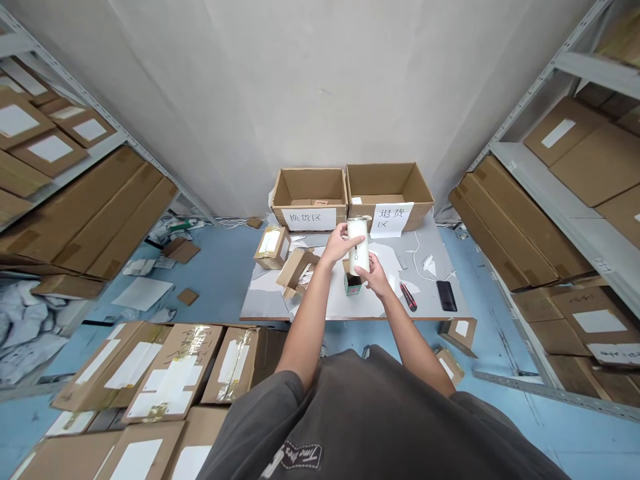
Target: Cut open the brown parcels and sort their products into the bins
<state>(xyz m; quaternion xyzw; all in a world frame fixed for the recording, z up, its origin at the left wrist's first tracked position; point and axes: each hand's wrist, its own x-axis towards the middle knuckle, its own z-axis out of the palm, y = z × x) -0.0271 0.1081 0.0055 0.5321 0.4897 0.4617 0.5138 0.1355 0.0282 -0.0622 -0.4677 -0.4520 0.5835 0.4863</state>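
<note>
A white tumbler (358, 245) with dark lettering on its side is held upright above the table. My left hand (341, 243) grips its upper part from the left, the thumb lying across the front. At its lower right, my right hand (374, 275) closes around the base. Just below the tumbler stands a small green box (353, 285) with its top open. To the right of my right hand lies a red and black box cutter (409, 297). An opened cardboard box (296, 268) with loose flaps sits left of my left forearm.
Two open cartons with paper signs, the left carton (309, 180) and the right carton (390, 180), stand at the table's back. A closed parcel (273, 247) sits at the left, a black phone (447, 296) at the right. Stacked boxes (175, 373) and loaded shelves (530, 180) flank the table (430, 307).
</note>
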